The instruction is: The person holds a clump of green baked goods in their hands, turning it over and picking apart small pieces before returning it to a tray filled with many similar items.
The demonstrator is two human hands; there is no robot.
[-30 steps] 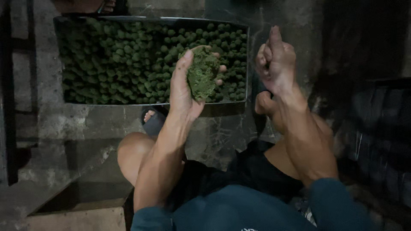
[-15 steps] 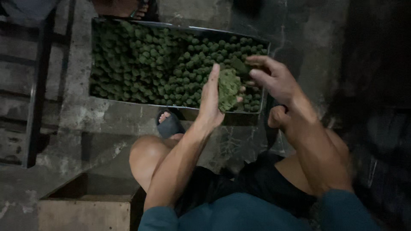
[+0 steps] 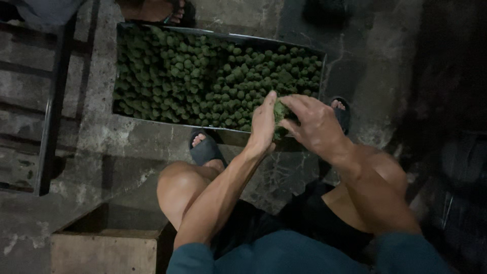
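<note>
**Green lump pressed between two hands over a full tray**

Nearest the camera, a teal sleeve is seen at the bottom edge, with dark shorts and bare knees above it. To the left, the corner of a plain wooden box (image 3: 104, 248) is set on the rough, cracked concrete floor (image 3: 91, 147), which is stained pale in patches.

Above the knees, a soft, crumbly green lump (image 3: 280, 112) is held between both hands. The left hand (image 3: 264, 124) is kept flat and upright, its palm laid against the lump's left side with the fingers nearly straight. The right hand (image 3: 314, 124) is curved over the lump from the right, its fingers bent and closed around the top. The lump is mostly covered; only a ragged, mossy edge is shown between the palms. It is held just above the near right corner of the tray.

Dark rubber sandals (image 3: 205, 148) are worn on the feet below the hands.

Farther off, a long rectangular metal tray (image 3: 218, 36) with thin shiny rims is laid on the floor. It is packed with small, round, matte green balls (image 3: 193, 76), closely heaped. Beyond its far edge, another person's sandalled foot (image 3: 162, 10) is partly seen.
</note>
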